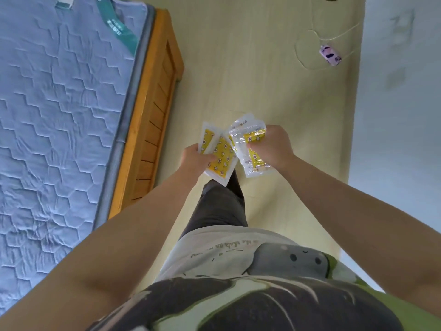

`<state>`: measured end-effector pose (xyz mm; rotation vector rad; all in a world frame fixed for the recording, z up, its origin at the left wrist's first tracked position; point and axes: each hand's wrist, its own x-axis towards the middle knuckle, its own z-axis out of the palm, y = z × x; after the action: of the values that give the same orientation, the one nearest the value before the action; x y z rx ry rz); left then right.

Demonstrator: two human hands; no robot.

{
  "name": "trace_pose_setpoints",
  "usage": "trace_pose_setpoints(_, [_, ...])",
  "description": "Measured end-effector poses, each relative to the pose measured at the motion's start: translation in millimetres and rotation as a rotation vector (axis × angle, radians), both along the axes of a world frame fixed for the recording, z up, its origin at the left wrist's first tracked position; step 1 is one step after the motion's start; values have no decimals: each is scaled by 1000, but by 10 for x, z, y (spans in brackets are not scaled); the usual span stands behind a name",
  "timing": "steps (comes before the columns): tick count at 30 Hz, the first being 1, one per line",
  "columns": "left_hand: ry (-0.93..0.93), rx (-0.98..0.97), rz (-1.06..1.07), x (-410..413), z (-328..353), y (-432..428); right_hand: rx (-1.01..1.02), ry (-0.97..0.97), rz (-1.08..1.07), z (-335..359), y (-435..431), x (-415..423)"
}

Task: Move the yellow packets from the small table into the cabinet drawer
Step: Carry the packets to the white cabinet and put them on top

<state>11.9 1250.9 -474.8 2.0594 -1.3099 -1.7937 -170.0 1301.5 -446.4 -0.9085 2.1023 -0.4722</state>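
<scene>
- Just right of the wooden bed frame, in the head view, both hands are held out over the pale floor.
- The left hand, the one nearer the bed frame, pinches a fan of flat yellow packets printed with stars. Its thumb lies on top and its fingers curl beneath.
- The right hand, farther from the bed frame, is closed in a fist round a crumpled bunch of packets in clear wrap, with yellow showing through.
- The two bunches meet at their inner edges between the hands; whether they touch or only overlap in the view cannot be told.
- A dark trouser leg stands below the packets, alongside the bed frame.
- A quilted grey mattress lies on the bed frame.
- Well apart from the bed frame, near the wall on the right, a small purple patterned case lies on the floor with a thin pale cord looped beside it.
</scene>
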Motion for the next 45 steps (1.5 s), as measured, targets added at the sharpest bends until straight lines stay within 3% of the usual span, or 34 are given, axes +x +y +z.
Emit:
trace_pose_setpoints(6, [-43,25,38,-284,44,-1400,41,-1,42,-42,-1515,-298])
trace_pose_setpoints(12, [-9,41,231,-422,22,-2642,60,12,183,2,-3033,-466])
trace_pose_setpoints(19, [38,29,623,-554,-163,-4238,-38,14,489,-53,-5178,-537])
trace_pose_setpoints(25, [136,86,1038,-770,-149,-5483,30,60,753,96,-6929,-489])
trace_pose_setpoints(35, [185,37,1435,-378,-224,-7348,5,118,1096,174,-9179,411])
trace_pose_setpoints(45, [220,-7,1487,303,172,-9531,-45,86,1151,396,-11389,1254])
